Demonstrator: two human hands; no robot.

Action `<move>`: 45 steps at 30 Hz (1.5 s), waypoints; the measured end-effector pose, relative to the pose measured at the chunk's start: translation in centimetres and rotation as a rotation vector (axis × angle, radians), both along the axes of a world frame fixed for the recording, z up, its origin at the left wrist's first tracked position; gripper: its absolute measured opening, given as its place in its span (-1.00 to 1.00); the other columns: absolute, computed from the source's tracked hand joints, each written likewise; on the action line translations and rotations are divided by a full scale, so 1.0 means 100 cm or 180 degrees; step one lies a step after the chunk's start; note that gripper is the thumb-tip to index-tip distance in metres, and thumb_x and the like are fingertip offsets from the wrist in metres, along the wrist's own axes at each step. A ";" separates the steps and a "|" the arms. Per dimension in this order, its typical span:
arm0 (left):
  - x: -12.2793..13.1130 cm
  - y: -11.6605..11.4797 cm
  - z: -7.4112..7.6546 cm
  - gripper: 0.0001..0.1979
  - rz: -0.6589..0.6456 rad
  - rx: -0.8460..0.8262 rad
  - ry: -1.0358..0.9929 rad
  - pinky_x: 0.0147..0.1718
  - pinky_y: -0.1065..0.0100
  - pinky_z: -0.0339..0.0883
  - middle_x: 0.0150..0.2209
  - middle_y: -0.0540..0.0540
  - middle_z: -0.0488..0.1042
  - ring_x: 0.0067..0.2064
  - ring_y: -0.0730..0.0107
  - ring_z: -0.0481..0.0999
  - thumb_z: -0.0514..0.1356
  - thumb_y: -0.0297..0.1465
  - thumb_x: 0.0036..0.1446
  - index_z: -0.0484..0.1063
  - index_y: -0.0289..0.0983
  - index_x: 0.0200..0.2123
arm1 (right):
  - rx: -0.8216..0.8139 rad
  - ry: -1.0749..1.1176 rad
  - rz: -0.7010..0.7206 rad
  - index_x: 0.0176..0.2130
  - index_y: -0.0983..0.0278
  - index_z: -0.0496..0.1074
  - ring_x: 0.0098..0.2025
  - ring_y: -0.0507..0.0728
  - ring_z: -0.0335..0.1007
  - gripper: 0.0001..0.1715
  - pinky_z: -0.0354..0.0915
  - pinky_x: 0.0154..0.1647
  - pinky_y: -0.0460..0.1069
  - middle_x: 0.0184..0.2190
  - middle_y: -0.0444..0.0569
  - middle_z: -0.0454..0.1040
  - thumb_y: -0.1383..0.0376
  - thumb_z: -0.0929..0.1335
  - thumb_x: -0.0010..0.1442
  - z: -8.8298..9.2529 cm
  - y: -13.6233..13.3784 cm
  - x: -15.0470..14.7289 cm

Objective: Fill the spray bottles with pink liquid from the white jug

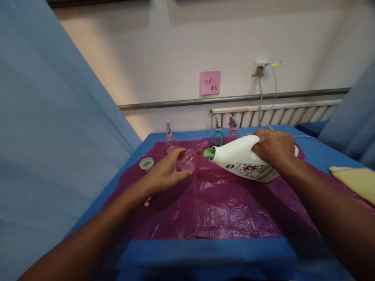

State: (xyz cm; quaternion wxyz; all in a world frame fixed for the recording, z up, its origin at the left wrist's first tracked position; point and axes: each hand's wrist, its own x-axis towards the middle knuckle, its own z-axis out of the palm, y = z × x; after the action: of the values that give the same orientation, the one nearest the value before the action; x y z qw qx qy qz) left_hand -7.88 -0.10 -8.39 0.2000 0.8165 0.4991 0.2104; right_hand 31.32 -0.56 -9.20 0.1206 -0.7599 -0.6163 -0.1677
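My right hand [272, 146] grips the handle of a white detergent jug [240, 152], tipped on its side with its green spout pointing left. A printed label shows on the jug's lower side. My left hand [166, 169] has its thumb and fingers curved around the lower part of a clear pinkish bottle [191, 156]. That bottle is tilted, its neck toward the upper right near the jug's spout; no sprayer top shows on it. Left of my left hand is a pale green round cap [146, 164]. A small pink piece [147, 203] lies below my wrist, partly hidden.
A clear spray bottle [170, 141] stands at the back left. A teal spray bottle [217, 136] and a pink one [233, 132] stand behind the jug. Dark pink plastic sheeting [216, 218] covers the blue table [205, 251]. A yellow cloth [356, 181] lies at right; a blue curtain [58, 117] hangs left.
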 end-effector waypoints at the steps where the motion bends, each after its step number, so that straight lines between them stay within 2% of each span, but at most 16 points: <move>1: -0.001 0.000 0.003 -0.19 -0.0045 -0.0012 0.0062 0.41 -0.25 0.52 0.50 -0.29 0.50 0.43 -0.35 0.59 0.45 -0.09 0.24 0.39 -0.11 0.50 | -0.0027 0.0003 0.0008 0.08 0.24 0.72 -0.08 0.42 0.70 -0.48 0.25 -0.20 0.12 0.00 0.29 0.77 0.02 0.28 0.57 0.000 0.000 -0.001; 3: -0.002 -0.002 0.009 -0.22 -0.0109 -0.0022 0.0125 0.41 -0.23 0.52 0.49 -0.28 0.51 0.43 -0.33 0.58 0.44 -0.11 0.24 0.42 -0.11 0.47 | -0.0059 0.0007 0.0022 0.10 0.25 0.72 -0.08 0.42 0.70 -0.54 0.28 -0.18 0.11 0.00 0.29 0.77 0.08 0.33 0.53 0.000 0.000 -0.002; 7: -0.004 -0.002 0.016 -0.23 -0.0105 -0.0031 0.0172 0.41 -0.22 0.52 0.45 -0.26 0.54 0.41 -0.32 0.60 0.45 -0.12 0.22 0.44 -0.09 0.46 | -0.0038 -0.0030 0.0058 0.09 0.27 0.71 -0.09 0.39 0.70 -0.54 0.25 -0.20 0.09 0.00 0.29 0.78 0.10 0.31 0.55 0.000 -0.001 -0.004; 14: -0.007 0.002 0.021 -0.16 -0.0317 0.0028 0.0410 0.54 -0.21 0.38 0.58 -0.24 0.44 0.54 -0.33 0.46 0.42 -0.03 0.25 0.39 -0.12 0.52 | -0.0037 -0.0074 0.0020 0.07 0.24 0.72 -0.13 0.39 0.70 -0.54 0.18 -0.26 0.10 -0.03 0.28 0.78 0.10 0.30 0.54 0.003 0.000 -0.003; 21: -0.007 0.006 0.030 -0.21 -0.0364 0.0051 0.0400 0.56 -0.21 0.37 0.51 -0.19 0.53 0.48 -0.30 0.53 0.49 -0.07 0.21 0.48 -0.05 0.47 | -0.0072 -0.0100 0.0072 0.09 0.23 0.72 -0.09 0.39 0.70 -0.55 0.21 -0.21 0.10 0.00 0.26 0.78 0.11 0.31 0.52 0.004 0.001 -0.004; 28: -0.004 0.016 0.032 -0.23 -0.0436 0.0053 0.0358 0.56 -0.22 0.36 0.46 -0.22 0.56 0.49 -0.33 0.53 0.53 -0.12 0.11 0.55 -0.05 0.39 | -0.0141 -0.0099 0.0111 0.08 0.21 0.71 -0.10 0.37 0.69 -0.51 0.17 -0.21 0.09 0.00 0.23 0.78 0.07 0.27 0.56 0.002 0.004 -0.004; 35: -0.003 0.019 0.034 -0.22 -0.0552 0.0142 0.0760 0.52 -0.18 0.39 0.51 -0.25 0.52 0.51 -0.29 0.50 0.46 -0.13 0.21 0.48 -0.10 0.47 | -0.0144 -0.0100 0.0129 0.08 0.21 0.72 -0.09 0.37 0.67 -0.50 0.21 -0.21 0.10 0.00 0.23 0.79 0.04 0.29 0.54 0.005 0.004 -0.005; 45: 0.000 0.023 0.041 -0.21 -0.0617 0.0194 0.0848 0.51 -0.21 0.37 0.48 -0.25 0.54 0.49 -0.34 0.51 0.46 -0.15 0.15 0.52 -0.09 0.45 | -0.0176 -0.0135 0.0096 0.10 0.21 0.72 -0.06 0.40 0.70 -0.47 0.21 -0.22 0.11 -0.01 0.26 0.79 0.02 0.27 0.56 0.007 0.006 -0.006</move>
State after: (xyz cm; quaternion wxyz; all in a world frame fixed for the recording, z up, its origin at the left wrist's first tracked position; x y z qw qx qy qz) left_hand -7.85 2.18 -4.25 0.1265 0.8872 0.4334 0.0950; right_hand 30.75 0.03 -8.50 0.0890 -0.7499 -0.6345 -0.1648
